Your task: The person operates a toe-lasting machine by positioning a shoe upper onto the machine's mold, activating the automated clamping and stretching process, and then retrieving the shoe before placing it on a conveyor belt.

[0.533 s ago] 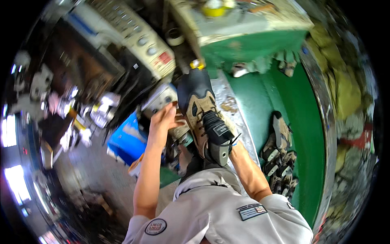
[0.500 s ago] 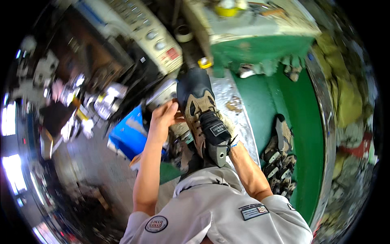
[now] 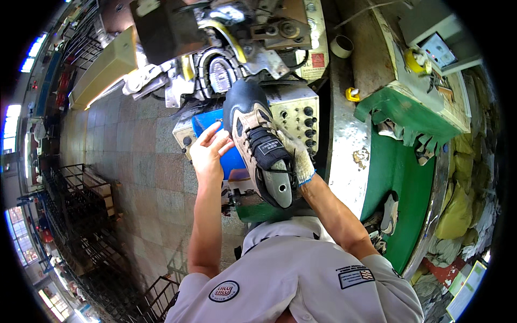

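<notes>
A tan, grey and black shoe upper (image 3: 249, 126) is stretched over a grey last (image 3: 278, 185), its dark toe pointing away from me. My right hand (image 3: 298, 153), in a pale knitted glove with a blue cuff, grips the shoe along its right side; part of the fingers is hidden behind it. My bare left hand (image 3: 210, 152) is at the shoe's left side, fingers apart, the tips close to its edge; I cannot tell if they touch. Just beyond the toe is a machine's curved metal clamp (image 3: 219, 72).
Below the clamp are a blue panel (image 3: 232, 159) and a cream control box (image 3: 295, 121) with black knobs. On the right, more shoes (image 3: 389, 212) lie in a green trough (image 3: 396, 185) with a metal edge. Dark wire racks (image 3: 89, 215) stand on the tiled floor (image 3: 161, 177) to the left.
The view has swung left, so the machine now lies straight ahead and the green trough farther right. The shoe is now in front of the clamp, still in my right hand; my left hand's fingers are spread.
</notes>
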{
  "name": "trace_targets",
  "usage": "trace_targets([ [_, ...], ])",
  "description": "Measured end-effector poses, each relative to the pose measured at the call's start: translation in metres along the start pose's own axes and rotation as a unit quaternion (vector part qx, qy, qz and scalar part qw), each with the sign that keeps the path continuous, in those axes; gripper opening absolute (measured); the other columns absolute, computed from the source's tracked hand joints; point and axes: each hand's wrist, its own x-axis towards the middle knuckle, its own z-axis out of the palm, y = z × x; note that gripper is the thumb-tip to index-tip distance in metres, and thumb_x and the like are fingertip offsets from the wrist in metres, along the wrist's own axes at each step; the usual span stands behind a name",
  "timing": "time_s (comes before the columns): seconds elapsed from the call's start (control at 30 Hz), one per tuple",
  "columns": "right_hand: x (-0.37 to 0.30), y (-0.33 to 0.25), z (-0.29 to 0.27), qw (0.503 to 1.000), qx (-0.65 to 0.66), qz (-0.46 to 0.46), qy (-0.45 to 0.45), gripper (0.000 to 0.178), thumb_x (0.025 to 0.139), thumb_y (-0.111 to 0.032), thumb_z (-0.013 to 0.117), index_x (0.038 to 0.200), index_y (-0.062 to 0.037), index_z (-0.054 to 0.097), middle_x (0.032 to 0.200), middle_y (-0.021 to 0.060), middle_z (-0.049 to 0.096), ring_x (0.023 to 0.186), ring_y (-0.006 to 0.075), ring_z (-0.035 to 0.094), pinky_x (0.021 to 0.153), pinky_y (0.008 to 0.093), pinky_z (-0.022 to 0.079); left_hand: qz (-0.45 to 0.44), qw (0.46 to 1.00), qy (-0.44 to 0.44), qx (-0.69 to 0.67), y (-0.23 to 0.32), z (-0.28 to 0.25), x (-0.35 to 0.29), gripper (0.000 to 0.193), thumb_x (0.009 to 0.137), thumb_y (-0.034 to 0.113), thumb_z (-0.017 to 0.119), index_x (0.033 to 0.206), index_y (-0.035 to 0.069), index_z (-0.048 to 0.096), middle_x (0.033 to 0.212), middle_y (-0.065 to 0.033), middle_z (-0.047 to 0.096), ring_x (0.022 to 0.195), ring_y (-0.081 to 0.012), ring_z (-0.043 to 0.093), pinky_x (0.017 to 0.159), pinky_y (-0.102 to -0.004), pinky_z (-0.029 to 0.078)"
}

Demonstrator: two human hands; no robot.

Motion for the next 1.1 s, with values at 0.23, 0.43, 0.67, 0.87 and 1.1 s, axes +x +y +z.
trace_targets([
  [0.23, 0.057, 0.003, 0.052, 0.996, -0.042, -0.050, -0.063, 0.059, 0.102, -0.023, 0.060, 0.151, 0.0005, 0.038, 0.134, 0.0093, 0.060, 0.117, 0.0163, 0.060, 0.100, 0.0309, 0.050, 0.084, 0.993, 0.033, -0.078, 0.023, -0.010, 0.029, 0.048, 0.086, -0.011, 0.064, 0.132, -0.013, 0.054, 0.125, -0.0243, 0.063, 0.101, -0.0294, 0.070, 0.085, -0.0366, 0.062],
  [0.43, 0.084, -0.013, 0.076, 0.997, -0.066, -0.042, 0.015, 0.042, 0.099, -0.022, 0.065, 0.136, -0.0032, 0.058, 0.121, 0.0058, 0.068, 0.103, 0.0144, 0.066, 0.089, 0.0287, 0.054, 0.107, 0.991, 0.019, -0.082, 0.016, 0.006, 0.052, 0.069, 0.085, 0.005, 0.078, 0.142, -0.013, 0.044, 0.128, -0.0220, 0.064, 0.106, -0.0199, 0.066, 0.092, -0.0285, 0.052],
  [0.67, 0.097, 0.002, 0.058, 0.981, -0.159, -0.053, 0.102, 0.034, 0.099, -0.021, 0.066, 0.125, -0.0002, 0.066, 0.114, 0.0065, 0.071, 0.096, 0.0134, 0.067, 0.085, 0.0277, 0.055, -0.083, 0.979, -0.030, -0.184, -0.034, 0.021, 0.044, 0.048, 0.105, 0.046, 0.048, 0.124, 0.004, 0.064, 0.106, -0.0032, 0.071, 0.090, -0.0139, 0.066, 0.082, -0.0298, 0.052],
  [0.87, 0.100, 0.027, 0.056, 0.980, -0.136, -0.132, 0.068, 0.035, 0.100, -0.023, 0.065, 0.127, -0.0003, 0.065, 0.113, 0.0071, 0.071, 0.097, 0.0134, 0.067, 0.084, 0.0276, 0.054, -0.024, 0.994, -0.045, -0.098, -0.041, -0.005, 0.060, 0.039, 0.107, 0.032, 0.047, 0.117, 0.000, 0.067, 0.103, -0.0041, 0.071, 0.088, -0.0116, 0.065, 0.078, -0.0282, 0.052],
  [1.1, 0.107, 0.044, 0.056, 0.988, -0.044, -0.122, 0.082, 0.033, 0.102, -0.024, 0.061, 0.124, -0.0001, 0.067, 0.110, 0.0061, 0.072, 0.095, 0.0125, 0.067, 0.082, 0.0261, 0.054, 0.026, 0.997, -0.067, -0.027, -0.030, -0.015, 0.071, 0.044, 0.107, 0.029, 0.048, 0.132, -0.004, 0.061, 0.112, -0.0061, 0.069, 0.098, -0.0112, 0.061, 0.088, -0.0251, 0.048],
])
